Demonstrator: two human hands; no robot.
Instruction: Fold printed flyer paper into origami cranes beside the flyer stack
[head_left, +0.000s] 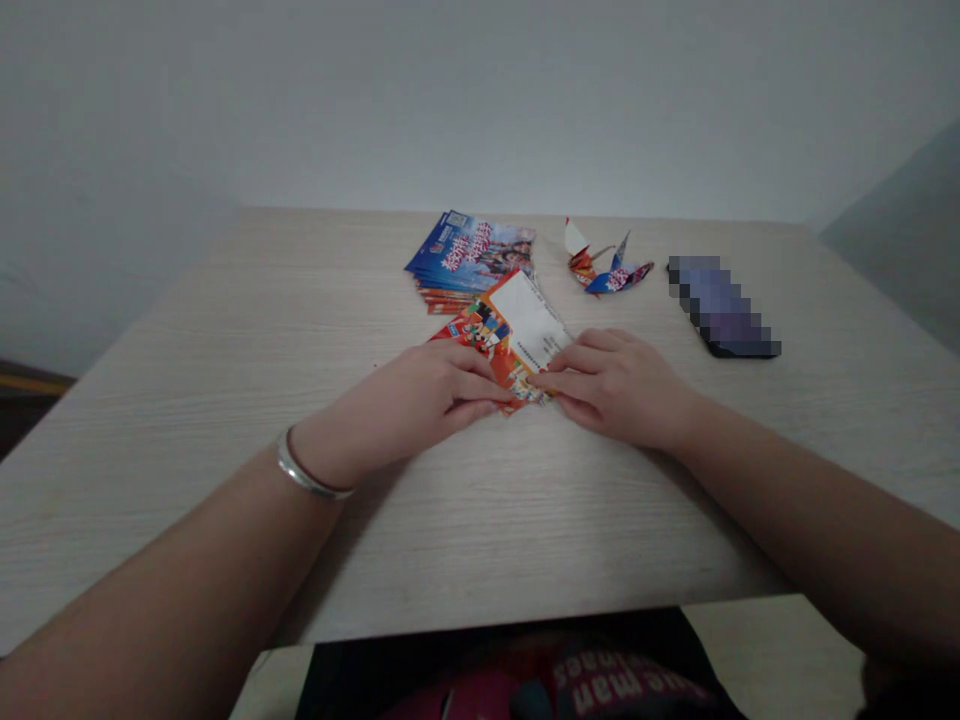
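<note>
An orange, red and white printed paper flyer [529,318] lies on the table between my hands, turned at a slant with its near end narrowing toward me. My left hand [431,395] is closed on its lower left edge, fingertips pressed down near the close corner. From the other side, my right hand [619,385] grips the lower right edge with thumb and fingers together. The fingertips of both hands nearly meet, and they partly cover the flyer's near end. Any crease under them is hidden.
Behind the flyer is a fanned stack of blue and orange flyers [469,250]. Two folded paper cranes [611,275] stand to its right. A dark phone [724,310], blurred by pixels, lies further right on the pale wooden table [262,300]. A wall rises behind.
</note>
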